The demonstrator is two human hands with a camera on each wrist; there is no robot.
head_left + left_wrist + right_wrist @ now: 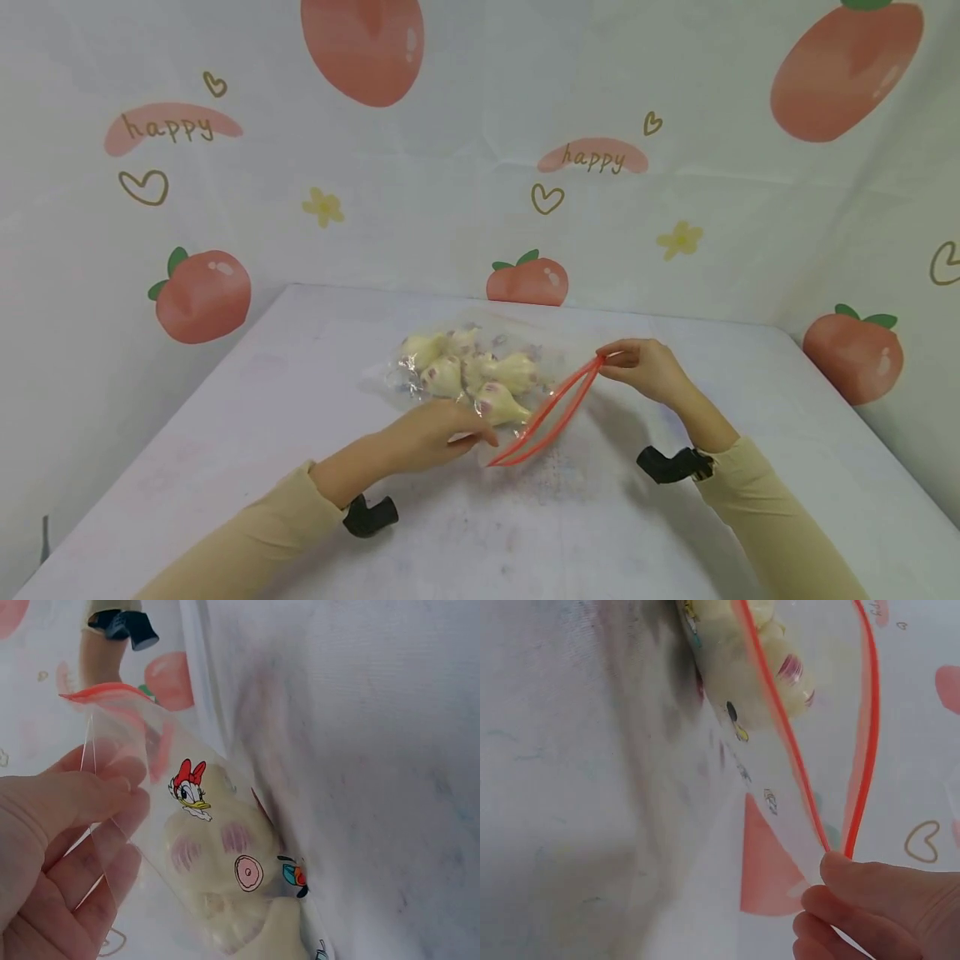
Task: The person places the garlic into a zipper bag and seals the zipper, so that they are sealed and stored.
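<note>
A clear zip bag (551,333) with a red zip strip (564,423) lies on the table, several garlic bulbs (442,377) inside it. Its mouth gapes, the two red strips standing apart in the middle. My right hand (651,371) pinches the far right corner of the strip between thumb and forefinger. On the near side, my left hand (431,435) holds the bag's clear edge, with the film between thumb and fingers (112,796) in the left wrist view. Cartoon prints (189,787) show on the film. One garlic bulb (501,404) lies close to the mouth.
The white table (420,533) meets a cloth backdrop (450,208) printed with fruit, hearts and "happy". A black wrist mount (371,517) sits under the left cuff and another black mount (667,464) under the right. A thin dark object (45,537) stands at the left edge.
</note>
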